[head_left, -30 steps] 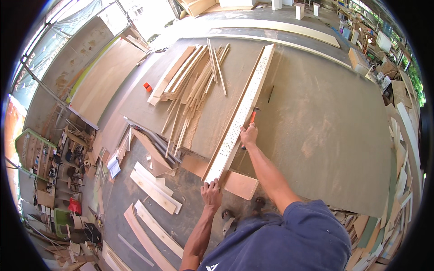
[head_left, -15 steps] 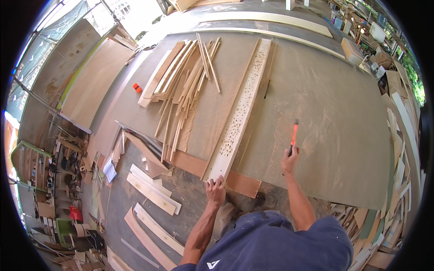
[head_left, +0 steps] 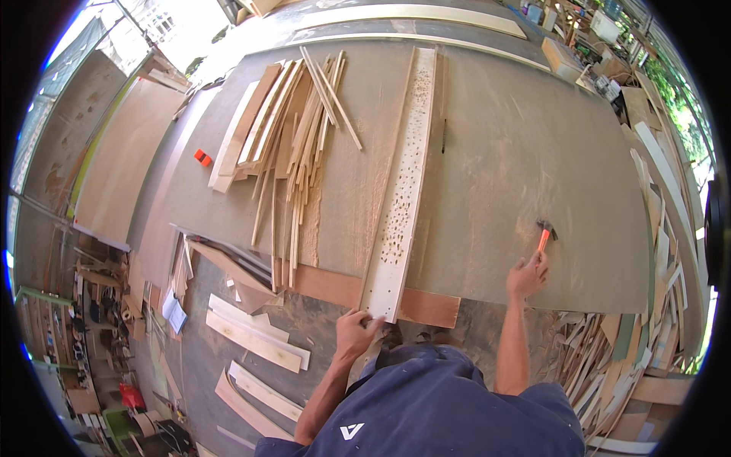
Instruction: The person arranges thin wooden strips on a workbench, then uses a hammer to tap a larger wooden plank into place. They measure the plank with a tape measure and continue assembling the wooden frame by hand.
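A long narrow board (head_left: 384,286) with a pale face and wooden side edges runs away from me across the big table. Many small brownish marks or bits dot its face; I cannot tell whether they are holes or loose pieces. At its near end, my left hand (head_left: 355,333) is closed around the left corner, with the fingertips at the end edge. To the right of the board, my right hand (head_left: 527,277) is closed round the orange handle of a hammer (head_left: 544,236). The hammer's dark head points away from me, at or just above the tabletop.
Thin wooden strips (head_left: 304,145) are heaped on the table (head_left: 502,152) left of the board. An orange object (head_left: 202,158) lies farther left. A thin dark tool (head_left: 444,135) rests beside the board. Planks (head_left: 251,339) lie at lower left, and wood offcuts (head_left: 601,373) pile up at right.
My right hand has moved right and nearer with the hammer, whose head now shows side-on. My left hand has shifted to the board's left corner. The whole view has turned slightly.
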`<state>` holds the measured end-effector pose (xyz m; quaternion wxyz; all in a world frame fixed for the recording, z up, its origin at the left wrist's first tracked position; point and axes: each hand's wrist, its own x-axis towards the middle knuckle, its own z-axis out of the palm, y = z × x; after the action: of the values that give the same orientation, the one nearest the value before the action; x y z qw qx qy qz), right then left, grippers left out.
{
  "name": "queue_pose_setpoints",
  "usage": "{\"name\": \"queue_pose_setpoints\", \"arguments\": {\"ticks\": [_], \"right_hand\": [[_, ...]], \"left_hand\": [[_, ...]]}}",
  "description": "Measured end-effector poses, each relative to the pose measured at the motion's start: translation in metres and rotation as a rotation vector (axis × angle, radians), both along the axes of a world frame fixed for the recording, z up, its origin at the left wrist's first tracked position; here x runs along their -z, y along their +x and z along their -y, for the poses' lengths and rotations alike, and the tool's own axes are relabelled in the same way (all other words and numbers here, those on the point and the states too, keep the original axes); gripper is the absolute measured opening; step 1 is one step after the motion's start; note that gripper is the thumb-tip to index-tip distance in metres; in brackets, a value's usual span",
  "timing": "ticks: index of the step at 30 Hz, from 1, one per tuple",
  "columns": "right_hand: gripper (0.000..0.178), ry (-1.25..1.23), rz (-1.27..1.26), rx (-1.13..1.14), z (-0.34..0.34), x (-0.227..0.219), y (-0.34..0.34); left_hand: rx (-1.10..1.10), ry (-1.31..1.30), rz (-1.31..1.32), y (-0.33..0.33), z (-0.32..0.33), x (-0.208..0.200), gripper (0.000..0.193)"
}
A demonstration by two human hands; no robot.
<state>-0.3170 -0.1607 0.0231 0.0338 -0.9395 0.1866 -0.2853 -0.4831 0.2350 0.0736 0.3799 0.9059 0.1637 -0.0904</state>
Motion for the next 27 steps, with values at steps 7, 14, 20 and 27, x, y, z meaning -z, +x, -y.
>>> {"name": "queue_pose_setpoints", "arguments": {"ticks": [7, 14, 20, 27], "right_hand": [[0.04, 0.758, -0.356, -0.649, -0.196, 0.024, 0.001], [0.028, 0.625, -0.266, -0.489, -0.265, 0.04, 0.009], [0.025, 0.662, -0.294, -0.522, -0.293, 0.037, 0.013], [0.033, 0.726, -0.3, -0.556, -0.298, 0.045, 0.014]], "left_hand": [[-0.524, -0.694, -0.383, -0.031, -0.06, 0.036, 0.048], [-0.507, -0.986, -0.299, 0.007, -0.056, 0.03, 0.051], [-0.657, -1.148, -0.221, 0.001, -0.076, 0.027, 0.051], [-0.511, -0.989, -0.307, 0.008, -0.096, 0.031, 0.044]]}}
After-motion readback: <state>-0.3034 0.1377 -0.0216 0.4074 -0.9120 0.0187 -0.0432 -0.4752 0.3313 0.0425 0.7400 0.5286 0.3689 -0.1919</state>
